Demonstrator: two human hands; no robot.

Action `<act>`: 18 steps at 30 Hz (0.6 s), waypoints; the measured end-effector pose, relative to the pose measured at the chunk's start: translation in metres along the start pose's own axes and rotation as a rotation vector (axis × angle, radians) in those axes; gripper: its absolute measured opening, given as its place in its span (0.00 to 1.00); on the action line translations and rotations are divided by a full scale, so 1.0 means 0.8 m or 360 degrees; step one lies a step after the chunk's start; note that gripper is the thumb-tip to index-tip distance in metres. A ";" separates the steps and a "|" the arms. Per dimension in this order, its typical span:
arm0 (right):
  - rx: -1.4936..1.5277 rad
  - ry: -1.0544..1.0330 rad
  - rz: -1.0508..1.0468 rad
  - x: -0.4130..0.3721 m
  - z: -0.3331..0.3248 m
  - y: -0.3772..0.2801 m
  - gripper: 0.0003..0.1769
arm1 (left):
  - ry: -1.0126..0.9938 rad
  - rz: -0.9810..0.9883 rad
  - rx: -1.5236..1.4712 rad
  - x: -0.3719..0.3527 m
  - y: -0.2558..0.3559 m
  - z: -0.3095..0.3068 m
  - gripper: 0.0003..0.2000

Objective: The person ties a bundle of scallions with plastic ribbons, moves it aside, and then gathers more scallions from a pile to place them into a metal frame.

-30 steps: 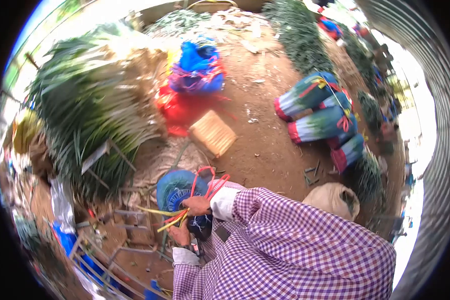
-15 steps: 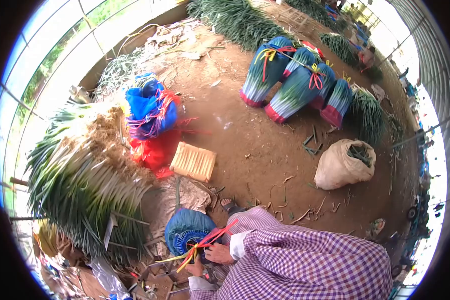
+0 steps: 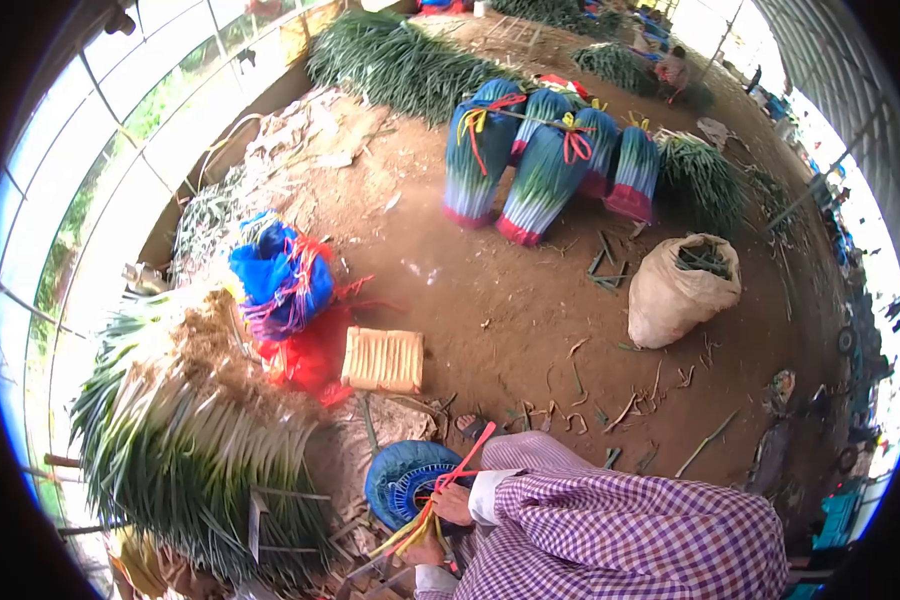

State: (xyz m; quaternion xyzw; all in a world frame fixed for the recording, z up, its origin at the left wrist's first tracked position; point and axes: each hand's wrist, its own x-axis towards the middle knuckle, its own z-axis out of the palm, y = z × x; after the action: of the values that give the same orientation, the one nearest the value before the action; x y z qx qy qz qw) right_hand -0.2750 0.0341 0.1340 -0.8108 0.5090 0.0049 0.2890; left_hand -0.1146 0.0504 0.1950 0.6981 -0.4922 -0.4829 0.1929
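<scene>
A blue mesh bag stands low in front of me, its mouth gathered and edged with pale stitching. Red and yellow tie strips run across that mouth, and their loose ends stick out on both sides. My right hand is closed on the strips at the near side of the mouth. Just below it, my left hand is closed round the strips too, with yellow and red ends trailing to the left. The fingertips are partly hidden, and the bag's contents cannot be made out.
A large heap of green onions lies left. Beyond are a yellow ridged block, blue net bags and red netting. Several tied blue bundles stand further off, with a cream sack to the right. A person is far back.
My view has shifted, so most of the scene sits differently in it. Both hands stay at the bag's mouth with the strips; the bag looks tilted a little more.
</scene>
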 end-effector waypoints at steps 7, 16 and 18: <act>0.0124 0.0232 0.0523 0.003 0.001 -0.014 0.10 | 0.0499 0.0189 0.1042 -0.021 0.083 -0.041 0.39; 0.0300 -0.0096 0.0387 0.034 0.033 -0.008 0.10 | -0.0469 0.1240 0.1299 0.065 0.055 -0.013 0.15; 0.0061 0.0001 0.0286 0.020 0.018 -0.015 0.11 | -0.0383 0.1334 0.1365 0.062 0.062 -0.013 0.11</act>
State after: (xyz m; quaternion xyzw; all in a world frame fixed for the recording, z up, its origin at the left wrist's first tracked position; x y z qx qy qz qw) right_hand -0.2530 0.0317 0.1230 -0.7563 0.5796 0.0209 0.3027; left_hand -0.1281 -0.0168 0.2128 0.4009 -0.8939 -0.2002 0.0113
